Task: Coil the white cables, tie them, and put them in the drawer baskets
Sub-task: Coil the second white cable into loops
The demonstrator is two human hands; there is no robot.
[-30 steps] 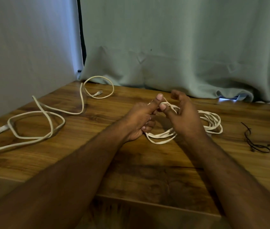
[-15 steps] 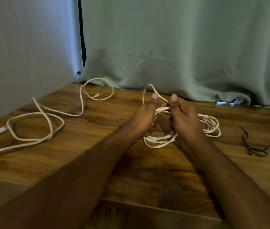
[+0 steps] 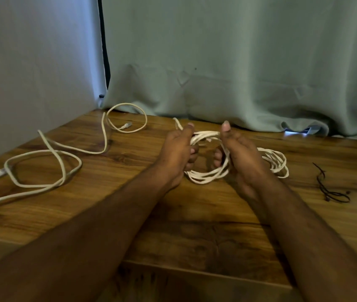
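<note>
Both hands' fingers (image 3: 191,153) curl around coiled cable (image 3: 206,176).

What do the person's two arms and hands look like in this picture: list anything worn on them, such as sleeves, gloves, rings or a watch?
Both forearms are bare as far as the frame shows, with no sleeve in view. The left hand and right hand wear no gloves. No ring, watch or bracelet shows. Fingernails look short and unpainted.

Wooden table (image 3: 195,214) carried a loose white cable (image 3: 49,168) at left, coiled white cable (image 3: 271,160) centre, black tie (image 3: 330,188) right.
</note>
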